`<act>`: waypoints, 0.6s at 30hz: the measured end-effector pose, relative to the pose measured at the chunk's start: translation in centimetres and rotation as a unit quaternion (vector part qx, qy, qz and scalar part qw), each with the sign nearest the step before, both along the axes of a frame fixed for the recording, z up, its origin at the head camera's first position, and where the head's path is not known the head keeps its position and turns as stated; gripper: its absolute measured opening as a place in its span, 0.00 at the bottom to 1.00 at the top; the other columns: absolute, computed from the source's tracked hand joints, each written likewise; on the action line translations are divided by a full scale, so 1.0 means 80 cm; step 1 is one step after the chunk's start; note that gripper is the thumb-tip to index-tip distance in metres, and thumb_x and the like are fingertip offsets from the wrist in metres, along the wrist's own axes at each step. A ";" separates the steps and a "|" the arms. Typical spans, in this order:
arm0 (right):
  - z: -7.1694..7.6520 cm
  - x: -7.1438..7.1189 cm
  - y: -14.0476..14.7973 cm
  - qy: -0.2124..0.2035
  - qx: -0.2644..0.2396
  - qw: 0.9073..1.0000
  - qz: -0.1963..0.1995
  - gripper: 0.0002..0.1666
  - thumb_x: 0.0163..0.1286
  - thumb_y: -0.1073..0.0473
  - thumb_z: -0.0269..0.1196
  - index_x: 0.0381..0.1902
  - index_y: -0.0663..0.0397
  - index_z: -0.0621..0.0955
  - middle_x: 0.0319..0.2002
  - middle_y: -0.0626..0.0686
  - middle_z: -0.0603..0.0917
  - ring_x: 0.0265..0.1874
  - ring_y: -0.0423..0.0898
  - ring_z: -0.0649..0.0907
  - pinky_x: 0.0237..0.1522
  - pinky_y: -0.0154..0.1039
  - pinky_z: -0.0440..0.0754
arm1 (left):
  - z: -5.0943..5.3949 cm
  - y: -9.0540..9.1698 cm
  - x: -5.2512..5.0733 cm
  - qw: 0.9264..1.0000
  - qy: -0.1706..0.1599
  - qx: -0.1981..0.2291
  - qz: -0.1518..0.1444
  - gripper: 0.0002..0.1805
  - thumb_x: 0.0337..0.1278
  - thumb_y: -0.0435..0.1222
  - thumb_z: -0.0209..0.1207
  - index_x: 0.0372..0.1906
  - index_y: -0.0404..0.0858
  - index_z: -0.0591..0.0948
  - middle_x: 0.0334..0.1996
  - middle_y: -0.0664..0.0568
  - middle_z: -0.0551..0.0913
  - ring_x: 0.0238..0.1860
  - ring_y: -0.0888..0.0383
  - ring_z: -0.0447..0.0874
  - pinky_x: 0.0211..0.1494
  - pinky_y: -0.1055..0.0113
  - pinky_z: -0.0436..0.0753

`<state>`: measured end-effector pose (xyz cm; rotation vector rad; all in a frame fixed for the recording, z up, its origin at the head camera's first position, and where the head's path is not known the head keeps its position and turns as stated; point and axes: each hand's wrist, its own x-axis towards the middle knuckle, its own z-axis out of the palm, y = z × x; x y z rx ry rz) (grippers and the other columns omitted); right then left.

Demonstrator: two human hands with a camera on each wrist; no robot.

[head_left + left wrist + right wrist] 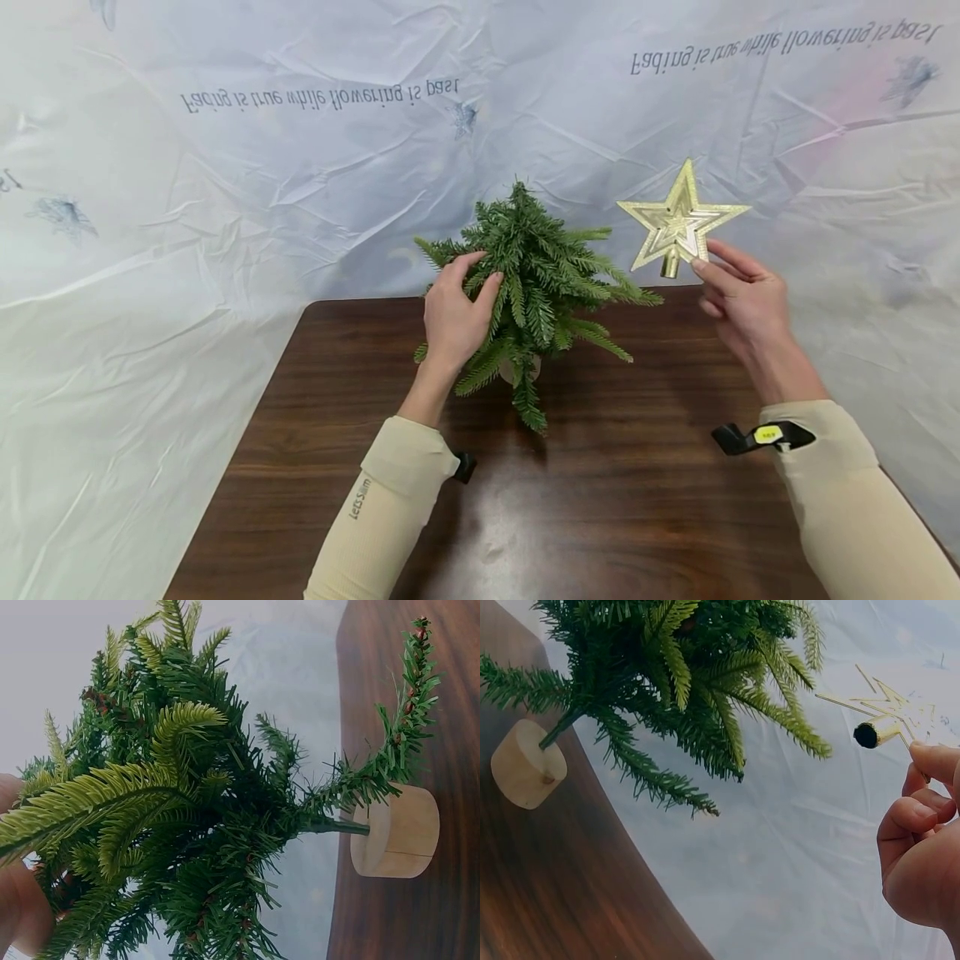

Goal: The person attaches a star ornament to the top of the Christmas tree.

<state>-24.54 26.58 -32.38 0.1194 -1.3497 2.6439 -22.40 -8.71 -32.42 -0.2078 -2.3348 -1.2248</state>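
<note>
A small artificial Christmas tree [536,283] stands upright on the table, its round wooden base [409,832] plain in both wrist views. My left hand [457,312] grips branches on the tree's left side, thumb and fingers curved about them, fingertips partly lost in the needles. Off to the right, my right hand [750,300] pinches a gold star tree topper [681,221] by a lower point. The star is upright, apart from the tree and about level with its upper part. Its short hollow socket [868,735] points downward in the head view.
Under the tree is a dark brown wooden table [615,500] with a rounded far left corner. A pale, creased sheet [337,192] printed with upside-down lettering hangs behind it. Tree branches spread out to the right, toward the star.
</note>
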 end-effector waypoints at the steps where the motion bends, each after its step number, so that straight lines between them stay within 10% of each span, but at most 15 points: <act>1: 0.001 -0.001 -0.001 0.001 0.000 1.000 0.001 0.19 0.69 0.82 0.63 0.47 0.61 0.91 0.24 0.52 0.89 0.18 0.44 0.49 0.22 0.36 0.44 | 0.000 0.000 0.000 1.000 0.001 -0.001 0.000 0.23 0.75 0.45 0.62 0.69 0.42 0.81 0.65 0.43 0.84 0.65 0.41 0.82 0.67 0.42 0.79; 18: 0.024 -0.011 -0.032 0.037 -0.010 0.999 0.029 0.19 0.69 0.82 0.62 0.48 0.63 0.91 0.25 0.54 0.90 0.17 0.42 0.51 0.22 0.34 0.43 | -0.001 0.000 -0.002 1.000 -0.001 -0.006 0.004 0.24 0.75 0.46 0.62 0.69 0.43 0.81 0.65 0.44 0.84 0.65 0.42 0.82 0.68 0.43 0.79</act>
